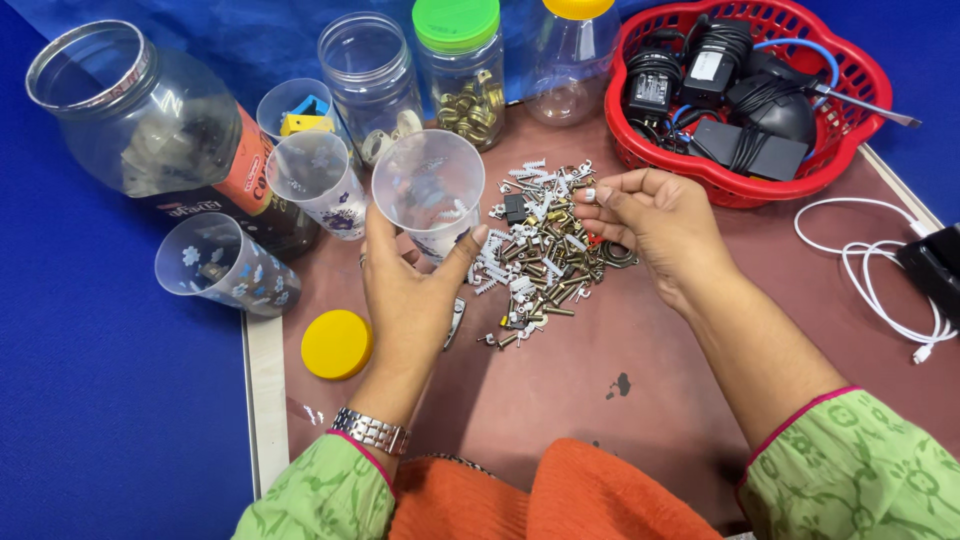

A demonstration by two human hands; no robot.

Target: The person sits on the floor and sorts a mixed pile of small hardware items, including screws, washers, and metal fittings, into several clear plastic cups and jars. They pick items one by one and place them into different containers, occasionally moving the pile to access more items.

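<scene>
My left hand (410,290) grips a clear plastic cup (430,185) tilted toward me, with a few small white pieces inside. My right hand (650,225) hovers over a pile of small hardware (535,255), screws, white wall plugs and metal bits, spread on the brown board (600,400). Its fingertips pinch a small piece, too small to identify. The cup's mouth sits just left of the pile.
Two more clear cups (315,180) (225,265) and a blue cup (300,110) lie to the left. A big tipped jar (150,120), several upright jars (460,70), a yellow lid (337,344), a red basket of chargers (750,90) and a white cable (880,260) surround the pile.
</scene>
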